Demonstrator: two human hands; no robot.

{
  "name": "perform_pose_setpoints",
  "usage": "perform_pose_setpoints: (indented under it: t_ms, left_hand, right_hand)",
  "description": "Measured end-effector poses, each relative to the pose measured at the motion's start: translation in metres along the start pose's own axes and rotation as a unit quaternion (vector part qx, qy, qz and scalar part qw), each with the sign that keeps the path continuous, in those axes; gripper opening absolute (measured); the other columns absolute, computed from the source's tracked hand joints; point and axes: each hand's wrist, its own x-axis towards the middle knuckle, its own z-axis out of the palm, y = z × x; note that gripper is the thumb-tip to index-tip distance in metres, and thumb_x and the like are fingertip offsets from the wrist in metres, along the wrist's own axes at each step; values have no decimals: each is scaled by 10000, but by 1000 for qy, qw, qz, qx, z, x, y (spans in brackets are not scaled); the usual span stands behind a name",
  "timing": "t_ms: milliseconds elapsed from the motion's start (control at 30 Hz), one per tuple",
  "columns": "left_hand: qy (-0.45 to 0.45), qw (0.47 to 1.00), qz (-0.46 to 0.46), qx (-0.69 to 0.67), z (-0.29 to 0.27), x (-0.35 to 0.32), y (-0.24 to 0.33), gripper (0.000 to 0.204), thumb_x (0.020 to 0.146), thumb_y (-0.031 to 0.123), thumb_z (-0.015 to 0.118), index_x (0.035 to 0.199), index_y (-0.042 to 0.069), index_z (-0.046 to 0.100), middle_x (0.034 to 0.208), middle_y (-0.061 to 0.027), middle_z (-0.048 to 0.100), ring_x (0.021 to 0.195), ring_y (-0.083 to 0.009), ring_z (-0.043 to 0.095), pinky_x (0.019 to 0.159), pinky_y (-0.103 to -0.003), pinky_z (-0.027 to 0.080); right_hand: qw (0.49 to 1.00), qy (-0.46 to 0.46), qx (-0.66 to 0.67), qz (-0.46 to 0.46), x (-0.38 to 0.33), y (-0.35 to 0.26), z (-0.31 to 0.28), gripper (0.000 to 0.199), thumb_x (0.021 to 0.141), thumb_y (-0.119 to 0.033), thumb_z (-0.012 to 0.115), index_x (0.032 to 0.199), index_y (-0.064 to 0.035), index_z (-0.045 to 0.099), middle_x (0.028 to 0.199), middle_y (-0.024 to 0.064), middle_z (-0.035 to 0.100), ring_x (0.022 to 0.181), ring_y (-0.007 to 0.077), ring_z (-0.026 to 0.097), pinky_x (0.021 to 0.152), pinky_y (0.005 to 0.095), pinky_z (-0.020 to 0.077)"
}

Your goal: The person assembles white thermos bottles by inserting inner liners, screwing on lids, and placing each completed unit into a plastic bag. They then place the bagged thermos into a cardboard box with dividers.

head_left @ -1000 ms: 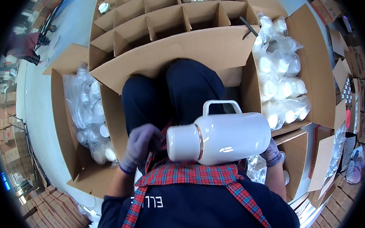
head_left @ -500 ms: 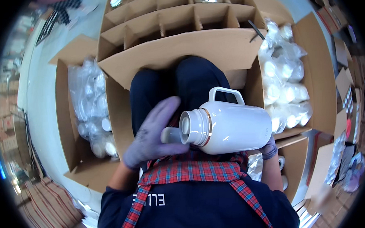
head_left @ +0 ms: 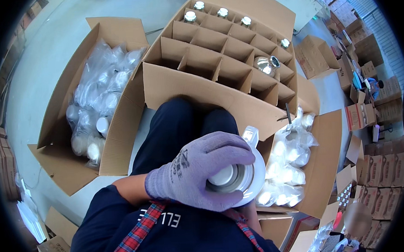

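Observation:
A white thermos jug with a handle stands over my lap, its mouth tilted up toward me. My left hand, in a lavender work glove, is curled round the jug's neck. A white stopper shows inside the neck between thumb and fingers. The jug's handle points away from me. My right forearm comes up under the jug, but the jug hides the right hand and its fingers.
Ahead is a large divided carton with several silvery glass liners, one lying tilted. An open carton of bagged white parts stands left, another with bagged white parts right. A dark thin tool rests at the carton's corner.
My left hand has gone from open beside the jug to closed round its neck. The jug has swung from lying sideways to mouth-up. The view has turned, showing more of the divided carton.

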Motion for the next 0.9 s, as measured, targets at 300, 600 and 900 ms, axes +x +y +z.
perform_pose_setpoints:
  t_ms: [300, 600, 900]
  left_hand:
    - [-71, 990, 115, -49, 12, -11, 2, 467, 653, 162, 819, 1087, 50, 685, 1103, -131, 656, 1033, -337, 668, 942, -473, 545]
    - [-349, 865, -39, 359, -7, -90, -121, 1028, 518, 417, 904, 1384, 68, 474, 1295, -196, 547, 1215, -387, 518, 1130, -556, 309]
    - [-208, 958, -147, 131, -30, -48, -76, 1019, 583, 349, 911, 1398, -24, 426, 1185, -181, 593, 1097, -332, 612, 1037, -449, 448]
  right_hand:
    - [993, 1, -113, -25, -52, -18, -62, 484, 909, -156, 630, 1353, -14, 502, 1248, 132, 624, 1102, 237, 635, 925, 375, 535]
    - [978, -83, -172, -79, 1, -58, -106, 487, 922, -198, 612, 1356, -12, 495, 1265, 138, 616, 1118, 244, 624, 948, 384, 518]
    - [964, -110, -195, -142, -46, -11, -104, 495, 934, -240, 595, 1358, -9, 489, 1281, 144, 608, 1135, 252, 614, 970, 393, 500]
